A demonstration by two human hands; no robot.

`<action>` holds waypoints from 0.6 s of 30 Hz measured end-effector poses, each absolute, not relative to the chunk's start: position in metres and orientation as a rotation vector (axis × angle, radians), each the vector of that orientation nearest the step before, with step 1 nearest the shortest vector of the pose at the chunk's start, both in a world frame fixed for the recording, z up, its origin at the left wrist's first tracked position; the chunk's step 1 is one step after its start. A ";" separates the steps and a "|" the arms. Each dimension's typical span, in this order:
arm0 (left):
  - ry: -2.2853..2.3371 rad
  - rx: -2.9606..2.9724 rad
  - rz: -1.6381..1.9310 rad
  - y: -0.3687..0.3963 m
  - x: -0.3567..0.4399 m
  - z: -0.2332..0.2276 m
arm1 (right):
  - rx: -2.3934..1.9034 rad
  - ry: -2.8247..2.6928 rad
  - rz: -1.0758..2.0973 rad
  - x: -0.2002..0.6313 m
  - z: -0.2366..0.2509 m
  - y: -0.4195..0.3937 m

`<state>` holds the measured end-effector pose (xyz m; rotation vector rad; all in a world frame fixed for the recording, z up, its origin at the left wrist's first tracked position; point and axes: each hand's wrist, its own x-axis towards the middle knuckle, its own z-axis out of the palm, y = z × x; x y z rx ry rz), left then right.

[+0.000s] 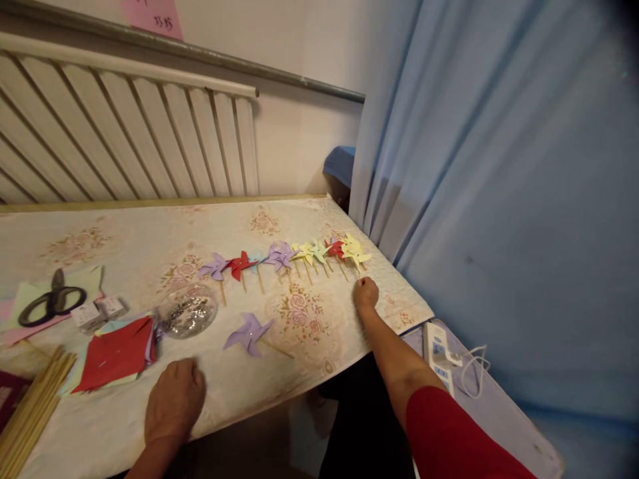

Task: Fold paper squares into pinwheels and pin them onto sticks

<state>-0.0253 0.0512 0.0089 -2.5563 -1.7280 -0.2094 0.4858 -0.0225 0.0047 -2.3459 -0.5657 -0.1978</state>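
- On the far right part of the counter point(124, 426), the right hand point(366, 293) rests with its fingers curled into a narrow, closed grip; whether anything is pinched inside it cannot be told.
- The right hand lies just near of the yellow pinwheel point(355, 251), the rightmost item in the row of pinwheels point(284, 256).
- The row runs left to right across the middle of the counter in purple, red, light blue, purple, yellow, green, red and yellow, with the wooden sticks pointing toward the near edge.
- The left hand point(174, 402) lies palm down at the near edge of the counter, fingers loosely bent, holding nothing.
- A single purple pinwheel point(248, 334) lies apart from the row, between the two hands and near the left hand.
- A clear round container point(188, 311) with shiny contents sits just left of the single pinwheel.
- A stack of coloured paper point(117, 356), red on top, lies left of the container.
- Black scissors point(52, 301) lie on pale paper at the far left.
- A bundle of wooden sticks point(30, 412) lies at the near left corner.
- A white power strip point(439, 356) lies off the counter at the right.
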 end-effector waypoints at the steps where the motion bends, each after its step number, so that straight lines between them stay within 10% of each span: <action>1: -1.724 -2.558 -0.206 0.052 -0.026 0.008 | -2.363 -0.575 -0.196 0.488 0.005 -0.020; 18: -1.697 -2.572 -0.253 0.055 -0.032 -0.003 | -2.541 -0.635 -0.163 0.506 -0.003 0.003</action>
